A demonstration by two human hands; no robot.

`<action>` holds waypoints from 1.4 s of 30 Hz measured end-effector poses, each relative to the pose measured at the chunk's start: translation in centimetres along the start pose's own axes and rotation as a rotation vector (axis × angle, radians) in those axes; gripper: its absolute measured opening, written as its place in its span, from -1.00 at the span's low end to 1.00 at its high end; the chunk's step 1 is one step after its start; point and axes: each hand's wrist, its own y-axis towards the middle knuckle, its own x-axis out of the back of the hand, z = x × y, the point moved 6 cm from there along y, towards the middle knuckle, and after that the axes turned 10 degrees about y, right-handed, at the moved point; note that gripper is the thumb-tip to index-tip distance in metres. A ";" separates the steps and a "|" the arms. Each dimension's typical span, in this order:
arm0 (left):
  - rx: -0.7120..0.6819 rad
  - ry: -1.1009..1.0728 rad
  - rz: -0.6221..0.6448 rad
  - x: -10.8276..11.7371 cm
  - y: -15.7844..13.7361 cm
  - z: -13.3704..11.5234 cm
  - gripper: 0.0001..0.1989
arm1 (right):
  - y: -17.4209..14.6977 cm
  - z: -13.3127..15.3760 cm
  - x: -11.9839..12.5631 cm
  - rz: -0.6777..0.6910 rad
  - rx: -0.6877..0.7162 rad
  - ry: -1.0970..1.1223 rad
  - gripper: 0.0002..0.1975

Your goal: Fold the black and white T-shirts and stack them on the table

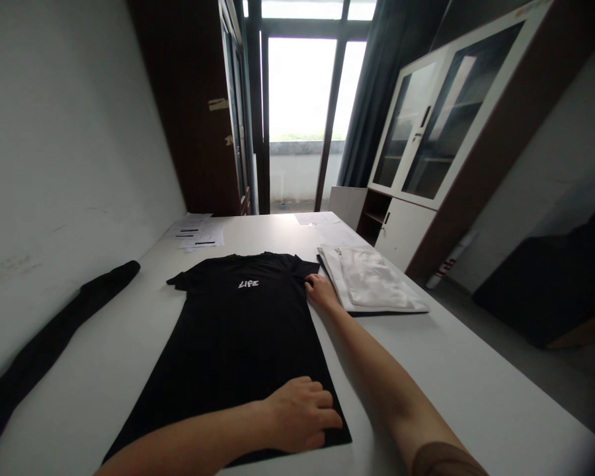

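A black T-shirt (242, 344) lies spread flat on the white table, its collar toward the window and its hem toward me. Small white characters are printed on its upper part. My left hand (302, 413) reaches across the lower part, its curled fingers closed at the shirt's right edge near the hem corner. Farther up the same side, my right hand (320, 291) has its fingers closed on the edge just below the right sleeve. The fabric between the fingertips is mostly hidden in both hands.
Folded white garments (371, 277) lie over a dark item at the right. Papers (201, 231) rest at the table's far left, with more sheets at its far end. A long black cloth (64, 330) runs along the left wall. Cabinets (441, 125) stand beyond the right edge.
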 end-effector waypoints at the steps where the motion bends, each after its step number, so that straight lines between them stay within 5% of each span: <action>1: 0.001 0.000 0.005 0.0 0.0 0.0 -0.71 | 0.0 0.0 0.0 -0.001 0.002 0.000 -0.75; 42: 0.013 -0.018 0.029 0.3 -0.1 0.1 -0.70 | -0.1 0.1 0.2 0.011 -0.021 -0.006 -0.74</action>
